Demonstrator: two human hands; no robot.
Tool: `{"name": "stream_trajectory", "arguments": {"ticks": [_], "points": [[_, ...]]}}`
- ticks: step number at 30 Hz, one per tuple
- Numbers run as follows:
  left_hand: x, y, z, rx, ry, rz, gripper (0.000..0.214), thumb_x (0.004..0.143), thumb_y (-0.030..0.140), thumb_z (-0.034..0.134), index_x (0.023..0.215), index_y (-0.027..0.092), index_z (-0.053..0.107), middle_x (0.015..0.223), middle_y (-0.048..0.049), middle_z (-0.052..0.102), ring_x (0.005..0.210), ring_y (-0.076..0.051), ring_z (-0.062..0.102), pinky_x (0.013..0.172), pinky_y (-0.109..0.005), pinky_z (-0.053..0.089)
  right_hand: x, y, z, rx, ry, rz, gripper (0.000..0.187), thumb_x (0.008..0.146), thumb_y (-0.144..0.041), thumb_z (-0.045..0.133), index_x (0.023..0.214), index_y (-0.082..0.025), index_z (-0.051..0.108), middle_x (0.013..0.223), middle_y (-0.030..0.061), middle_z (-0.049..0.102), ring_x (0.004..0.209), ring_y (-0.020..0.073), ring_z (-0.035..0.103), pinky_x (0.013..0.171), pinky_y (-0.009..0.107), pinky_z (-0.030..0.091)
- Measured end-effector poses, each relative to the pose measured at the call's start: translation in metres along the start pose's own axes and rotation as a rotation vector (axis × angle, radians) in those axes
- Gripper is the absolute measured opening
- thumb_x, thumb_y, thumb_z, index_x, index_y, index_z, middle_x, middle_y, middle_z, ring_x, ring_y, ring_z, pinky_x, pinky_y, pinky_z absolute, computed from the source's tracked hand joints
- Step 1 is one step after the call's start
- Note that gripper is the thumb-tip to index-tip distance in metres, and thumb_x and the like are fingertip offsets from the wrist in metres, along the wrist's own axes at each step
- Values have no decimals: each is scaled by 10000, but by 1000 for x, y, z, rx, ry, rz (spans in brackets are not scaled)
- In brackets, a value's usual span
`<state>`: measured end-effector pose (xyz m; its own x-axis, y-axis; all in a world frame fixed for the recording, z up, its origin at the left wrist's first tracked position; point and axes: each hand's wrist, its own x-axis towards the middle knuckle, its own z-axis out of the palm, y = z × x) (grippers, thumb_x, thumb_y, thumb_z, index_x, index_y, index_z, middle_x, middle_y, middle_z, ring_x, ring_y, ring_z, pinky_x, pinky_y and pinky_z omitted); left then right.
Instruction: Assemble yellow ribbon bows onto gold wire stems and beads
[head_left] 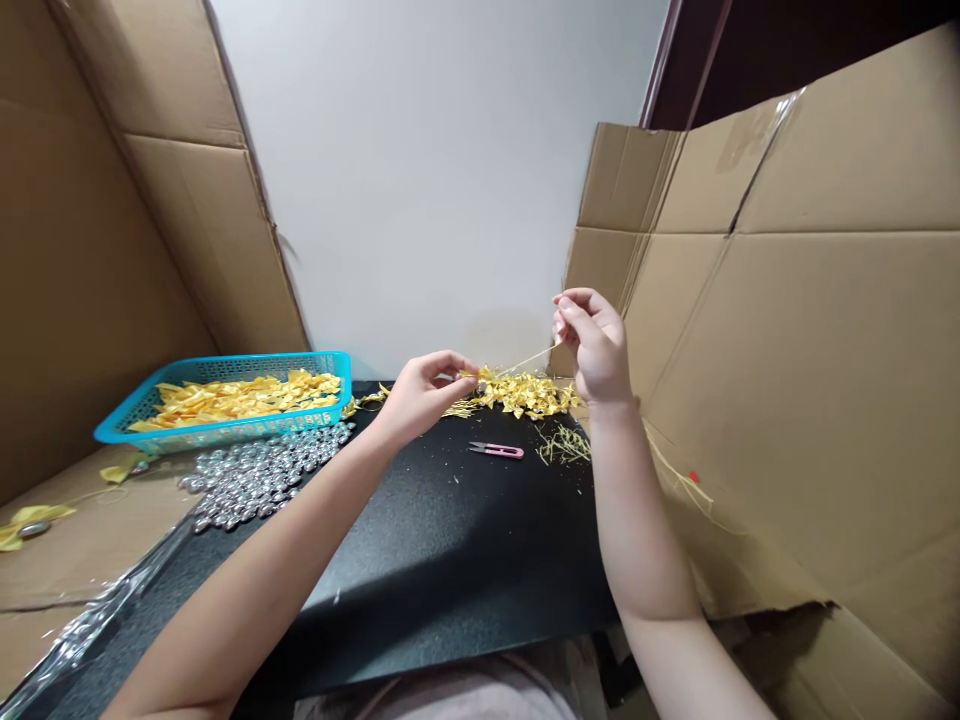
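A thin pale-yellow string [531,358] stretches in a straight slant between my two hands. Its upper end is pinched by my right hand [596,345], raised above the back right of the table. My left hand [429,395] is lower, thumb and fingertips closed on a small yellow ribbon piece [471,375]; its exact shape blends with what lies behind. Just beyond the left fingertips is a pile of yellow ribbon bows [529,397]. Pink thread snips [496,451] lie on the black table [450,540] below the hands.
A blue plastic basket [112,432] of yellow ribbon pieces stands at the back left. Many silver beads [259,475] are spread before it. String scraps [564,445] lie by my right forearm. Cardboard walls [810,330] rise at both sides, with a pale wall [442,180] behind.
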<state>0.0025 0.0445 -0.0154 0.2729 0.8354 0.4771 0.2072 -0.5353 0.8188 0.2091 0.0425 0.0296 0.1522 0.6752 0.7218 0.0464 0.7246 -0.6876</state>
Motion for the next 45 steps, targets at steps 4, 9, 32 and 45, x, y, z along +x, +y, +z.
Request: {"name": "stream_trajectory", "arguments": {"ticks": [4, 9, 32, 45], "points": [[5, -9, -2, -52, -17, 5, 161, 758, 324, 669, 807, 176, 629, 762, 5, 563, 629, -80, 467, 587, -221, 369, -5, -7, 3, -13, -28, -18, 188, 814, -430, 567, 813, -243, 548, 673, -15, 473, 594, 115, 447, 554, 273, 392], [8, -15, -2, -346, -217, -135, 189, 710, 308, 714, 787, 182, 595, 618, 45, 509, 516, -57, 409, 536, -219, 340, -9, -13, 6, 30, -51, -21, 150, 809, -387, 588, 811, -239, 565, 682, -13, 491, 583, 106, 452, 550, 269, 403], [6, -6, -5, -314, -151, -242, 424, 657, 195, 777, 1027, 176, 572, 716, 18, 666, 674, -113, 641, 663, -248, 496, -15, -10, 15, -93, -268, -18, 119, 795, -285, 615, 754, -174, 602, 596, -39, 525, 552, 73, 470, 551, 243, 392], [-2, 13, -16, -2, -60, 23, 267, 772, 331, 660, 936, 120, 652, 834, -77, 721, 739, -145, 654, 677, -275, 500, -21, -1, 34, -301, -394, 32, 103, 739, -239, 647, 672, -164, 670, 1000, 69, 680, 868, 153, 624, 764, 309, 495]]}}
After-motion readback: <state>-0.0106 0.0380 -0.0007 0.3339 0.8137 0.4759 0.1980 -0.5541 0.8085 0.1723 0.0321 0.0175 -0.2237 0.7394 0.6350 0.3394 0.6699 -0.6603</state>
